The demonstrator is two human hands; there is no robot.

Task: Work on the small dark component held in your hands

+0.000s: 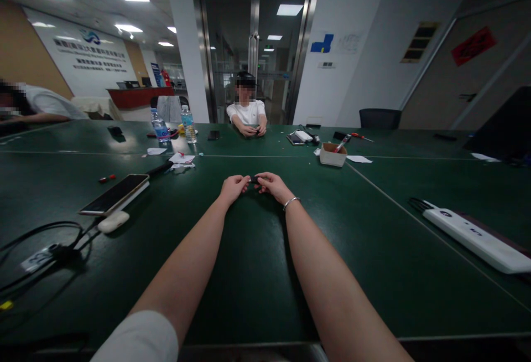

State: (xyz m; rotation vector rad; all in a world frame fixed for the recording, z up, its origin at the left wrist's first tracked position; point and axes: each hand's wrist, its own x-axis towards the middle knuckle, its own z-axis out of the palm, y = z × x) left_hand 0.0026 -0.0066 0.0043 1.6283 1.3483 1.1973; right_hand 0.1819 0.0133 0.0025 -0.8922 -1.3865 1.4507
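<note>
Both my arms stretch forward over the dark green table (257, 273). My left hand (233, 187) and my right hand (271, 185) meet at the middle of the table, fingers pinched together on a small dark object (253, 179) held between them. The object is too small to name. A thin silver bracelet (291, 202) sits on my right wrist.
A phone (115, 193) on a white power bank and a white earbud case (113, 221) lie left, with black cables (41, 246). A white power strip (477, 238) lies right. A small cardboard box (333, 154), water bottles (188, 124) and papers stand farther back. A person (248, 112) sits opposite.
</note>
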